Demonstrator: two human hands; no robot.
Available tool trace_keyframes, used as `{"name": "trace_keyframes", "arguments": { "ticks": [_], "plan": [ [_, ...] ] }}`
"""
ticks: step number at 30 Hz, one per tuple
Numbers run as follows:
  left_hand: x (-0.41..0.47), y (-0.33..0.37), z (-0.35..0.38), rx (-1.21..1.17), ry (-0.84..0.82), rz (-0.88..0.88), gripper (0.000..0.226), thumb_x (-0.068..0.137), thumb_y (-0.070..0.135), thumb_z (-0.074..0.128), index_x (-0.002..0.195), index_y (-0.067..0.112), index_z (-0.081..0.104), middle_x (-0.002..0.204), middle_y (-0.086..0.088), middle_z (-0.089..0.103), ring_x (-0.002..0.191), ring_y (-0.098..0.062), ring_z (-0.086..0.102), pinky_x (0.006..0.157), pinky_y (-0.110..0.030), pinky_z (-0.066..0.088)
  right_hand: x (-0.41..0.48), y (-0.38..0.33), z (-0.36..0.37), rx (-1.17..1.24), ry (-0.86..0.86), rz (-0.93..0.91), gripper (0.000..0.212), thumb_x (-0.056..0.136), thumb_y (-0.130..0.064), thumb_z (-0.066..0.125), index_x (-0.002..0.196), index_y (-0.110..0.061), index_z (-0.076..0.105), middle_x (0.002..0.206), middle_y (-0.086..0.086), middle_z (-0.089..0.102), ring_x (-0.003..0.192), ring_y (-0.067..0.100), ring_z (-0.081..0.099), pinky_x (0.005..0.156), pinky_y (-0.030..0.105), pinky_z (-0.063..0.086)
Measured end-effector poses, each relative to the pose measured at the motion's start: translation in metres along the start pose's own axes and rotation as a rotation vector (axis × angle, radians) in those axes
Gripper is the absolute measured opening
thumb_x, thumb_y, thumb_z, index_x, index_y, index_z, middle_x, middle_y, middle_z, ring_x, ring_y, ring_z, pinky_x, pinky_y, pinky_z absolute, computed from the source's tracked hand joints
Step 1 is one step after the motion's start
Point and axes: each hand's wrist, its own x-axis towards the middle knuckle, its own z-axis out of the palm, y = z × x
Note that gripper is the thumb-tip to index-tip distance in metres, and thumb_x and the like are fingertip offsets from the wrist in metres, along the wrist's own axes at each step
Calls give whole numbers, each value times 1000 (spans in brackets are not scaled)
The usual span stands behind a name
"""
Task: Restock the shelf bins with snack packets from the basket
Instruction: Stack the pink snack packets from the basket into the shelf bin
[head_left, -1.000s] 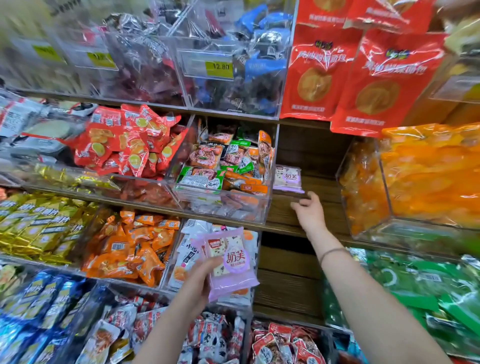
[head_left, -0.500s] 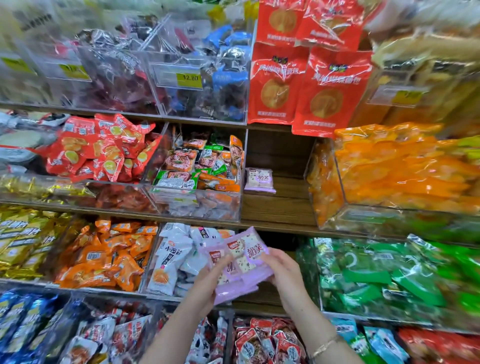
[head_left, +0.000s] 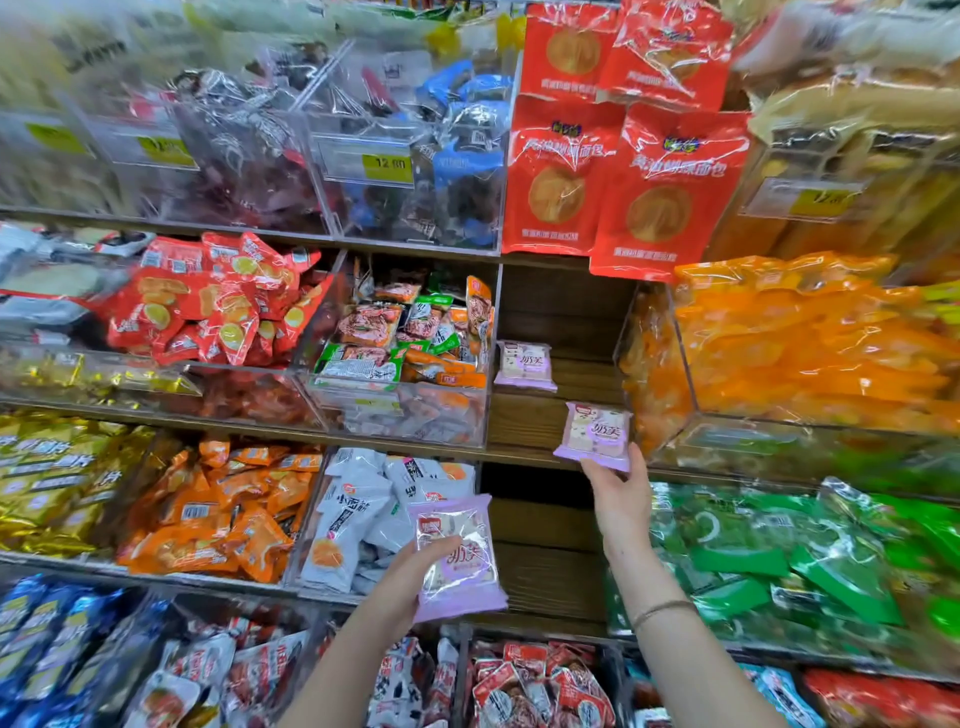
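The right hand has drawn one purple packet away from the left hand's remaining packets and raised it to the bare shelf gap — grip pinching its lower edge, left grip clasping the rest. A placed packet already lies inside — the second looks next

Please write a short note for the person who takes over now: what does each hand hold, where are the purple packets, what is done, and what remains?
The left hand grips a purple packet low, in front of the white-packet bin. I cannot tell whether it holds more than one.
The right hand holds a second packet by its lower edge, raised at the front of the wooden gap on the middle shelf.
Done: a third packet lies at the back of that gap.
Left: set down the second packet, then the left hand's. The basket is not in view.
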Motion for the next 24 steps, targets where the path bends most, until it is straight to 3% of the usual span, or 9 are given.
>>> {"name": "trace_keyframes", "arguments": {
  "ticks": [2,5,7,11,15,20,24],
  "plan": [
    [0,0,-1,15,-1,0,134,33,72,79,148,23,29,158,2,16,146,-21,12,115,-48,15,-2,5,-6,-267,-21,-123,60,89,-15,63,142,-21,35,148,8,34,125,16,45,100,23,41],
    [4,-2,-2,13,12,-4,139,31,73,79,150,25,25,160,4,9,147,-21,8,116,-49,13,-6,12,-15,-588,-55,-161,72,91,-22,60,151,-19,19,158,9,10,145,27,14,113,37,24],
    [5,-3,-3,9,9,2,140,32,73,79,151,25,23,160,4,8,147,-21,7,116,-49,13,-15,15,-17,-792,-3,-270,69,91,-25,59,150,-19,23,157,12,13,143,32,17,109,41,31],
    [7,-3,-4,0,-4,-3,135,36,70,78,151,24,24,160,3,8,147,-21,7,116,-48,12,-22,21,-15,-1157,62,-598,55,87,-26,62,137,-12,45,141,14,44,126,34,44,98,44,43],
    [10,-5,-6,-41,-11,-7,132,42,66,77,152,24,17,161,5,1,147,-20,2,117,-48,9,-3,19,-3,-1299,-46,-597,51,93,-32,51,139,-13,43,140,8,46,125,27,44,100,39,40],
    [16,-13,-11,-89,-17,-24,121,56,58,79,151,21,14,160,0,10,147,-22,7,116,-48,10,50,-2,18,-1364,-110,-539,52,97,-33,39,143,-11,35,148,8,37,131,26,38,107,38,33],
    [20,-15,-12,-100,-15,-32,116,55,55,78,150,21,20,159,1,16,145,-20,12,115,-46,14,91,-17,36,-1346,-206,-433,54,97,-33,37,147,-12,27,154,9,25,140,27,26,113,41,26]
  ]
}}
